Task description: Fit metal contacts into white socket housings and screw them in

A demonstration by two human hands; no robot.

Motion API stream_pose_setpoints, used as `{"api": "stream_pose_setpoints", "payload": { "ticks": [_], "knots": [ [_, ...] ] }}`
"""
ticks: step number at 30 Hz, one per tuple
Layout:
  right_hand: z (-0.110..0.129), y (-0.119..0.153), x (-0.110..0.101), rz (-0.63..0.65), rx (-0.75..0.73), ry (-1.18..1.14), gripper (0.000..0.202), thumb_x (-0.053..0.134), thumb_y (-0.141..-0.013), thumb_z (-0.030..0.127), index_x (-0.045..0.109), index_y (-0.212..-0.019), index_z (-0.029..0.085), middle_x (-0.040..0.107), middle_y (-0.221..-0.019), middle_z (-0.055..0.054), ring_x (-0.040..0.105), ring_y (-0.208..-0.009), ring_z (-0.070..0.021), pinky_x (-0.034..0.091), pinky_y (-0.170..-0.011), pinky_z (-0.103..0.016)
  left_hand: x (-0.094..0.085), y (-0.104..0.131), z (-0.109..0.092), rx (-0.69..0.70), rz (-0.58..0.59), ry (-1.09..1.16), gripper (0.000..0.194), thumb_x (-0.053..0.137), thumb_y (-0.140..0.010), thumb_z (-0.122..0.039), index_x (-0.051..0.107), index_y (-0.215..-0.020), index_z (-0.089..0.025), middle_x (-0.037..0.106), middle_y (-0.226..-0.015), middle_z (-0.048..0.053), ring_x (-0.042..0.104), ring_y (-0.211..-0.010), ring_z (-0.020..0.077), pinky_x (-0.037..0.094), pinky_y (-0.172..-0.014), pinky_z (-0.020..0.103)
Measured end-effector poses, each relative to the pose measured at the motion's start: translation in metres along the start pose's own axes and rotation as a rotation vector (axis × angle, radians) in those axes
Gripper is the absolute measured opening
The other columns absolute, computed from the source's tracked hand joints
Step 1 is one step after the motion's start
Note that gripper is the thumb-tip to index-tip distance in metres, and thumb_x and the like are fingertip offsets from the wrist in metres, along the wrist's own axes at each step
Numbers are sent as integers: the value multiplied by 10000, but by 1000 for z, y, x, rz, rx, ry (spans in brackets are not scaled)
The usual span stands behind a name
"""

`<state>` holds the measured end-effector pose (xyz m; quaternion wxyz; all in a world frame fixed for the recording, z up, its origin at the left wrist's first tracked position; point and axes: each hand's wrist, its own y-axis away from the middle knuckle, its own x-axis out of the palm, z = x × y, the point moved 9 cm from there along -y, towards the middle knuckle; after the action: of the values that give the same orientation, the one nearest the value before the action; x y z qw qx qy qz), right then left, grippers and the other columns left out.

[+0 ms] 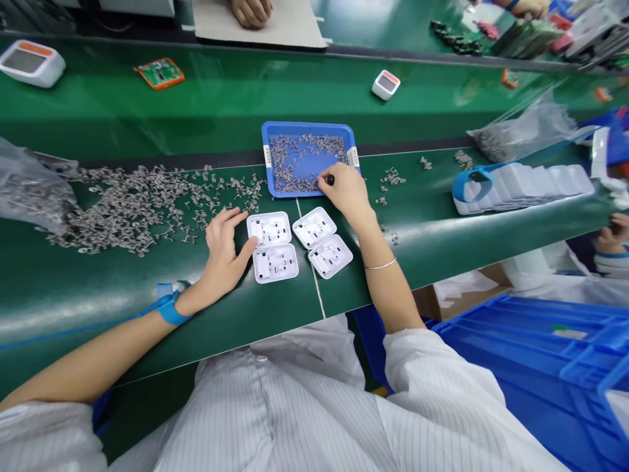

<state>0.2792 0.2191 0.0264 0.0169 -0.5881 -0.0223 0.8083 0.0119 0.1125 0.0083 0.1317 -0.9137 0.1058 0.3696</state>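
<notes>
My left hand (226,249) rests on the green bench with fingers spread, its thumb touching the edge of a white plastic shell (269,229). Below that shell lies another white shell (276,263). Two more shells, an upper one (314,227) and a lower one (331,255), sit tilted to the right. At the lower right corner of a blue tray (295,195) holding small metal parts (289,147), my right hand (344,190) has its fingers pinched round a small black-ended object (330,179). What lies at its fingertips is too small to tell.
Loose metal parts (132,210) are heaped on the left beside a plastic bag (34,190). White stacked covers (531,187) and another bag (525,128) lie right. White devices and green boards rest on the belt beyond; another person's hand (251,12) is at the top.
</notes>
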Motion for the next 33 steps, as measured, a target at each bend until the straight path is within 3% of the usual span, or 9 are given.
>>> {"api": "stream_pose_setpoints", "payload": {
  "ticks": [8,11,14,18,21,23,26,29,33],
  "knots": [
    [1,-2,-2,-83,-7,-14,307,483,-1011,305,728,-1145,175,688,-1115,-114,642,-1004,-250,495,-893,-384,1,0,-2,18,-11,3,447,462,-1033,-475,421,-1432,-276,392,-1510,134,263,-1507,332,225,-1238,577],
    [7,-3,3,-75,-32,38,336,471,-1018,300,707,-1240,211,677,-1156,-114,656,-986,-260,500,-860,-401,1,1,-4,31,-16,-10,419,467,-1032,-452,446,-1410,-273,392,-1510,129,262,-1507,325,221,-1239,578],
    [6,-6,8,-46,-16,80,316,463,-1022,271,717,-1191,190,672,-1171,-126,663,-992,-271,501,-863,-414,2,1,-3,34,-17,-17,400,473,-1029,-452,466,-1388,-277,386,-1516,122,260,-1507,320,226,-1240,573],
    [12,0,-5,-90,-21,68,331,410,-1057,286,686,-1200,172,663,-1225,-139,649,-1074,-266,501,-874,-391,2,0,-2,43,-39,9,436,453,-1042,-474,456,-1417,-250,405,-1508,135,274,-1502,304,230,-1245,545],
    [49,21,-23,-110,-195,23,427,323,-1086,392,662,-1268,205,669,-1243,-145,643,-1093,-252,494,-852,-378,-4,0,-6,72,-109,67,460,390,-1069,-491,456,-1440,-228,448,-1491,135,313,-1489,268,232,-1257,496],
    [79,46,-25,-33,-350,-7,485,287,-1080,470,680,-1264,251,703,-1169,-140,660,-1035,-241,489,-826,-381,-8,3,-13,120,-143,119,506,329,-1080,-526,460,-1456,-213,481,-1476,136,358,-1467,247,260,-1252,458],
    [103,84,-19,78,-541,-61,422,363,-1045,485,714,-1219,327,739,-1075,-124,683,-911,-218,481,-765,-380,-9,6,-27,228,-138,168,690,209,-1044,-666,465,-1483,-200,523,-1455,147,411,-1431,249,321,-1226,433],
    [106,103,-3,116,-700,-131,339,448,-997,449,727,-1186,411,763,-1042,-96,703,-853,-210,474,-723,-387,3,4,-32,308,-15,210,815,55,-1019,-676,506,-1469,-168,568,-1422,160,438,-1402,260,326,-1225,443],
    [112,105,13,83,-845,-247,304,480,-953,450,756,-1068,503,773,-982,-122,718,-698,-216,441,-596,-401,21,0,-26,284,215,258,655,181,-1059,-497,506,-1486,-123,588,-1399,139,463,-1389,227,307,-1246,338]
  ]
}}
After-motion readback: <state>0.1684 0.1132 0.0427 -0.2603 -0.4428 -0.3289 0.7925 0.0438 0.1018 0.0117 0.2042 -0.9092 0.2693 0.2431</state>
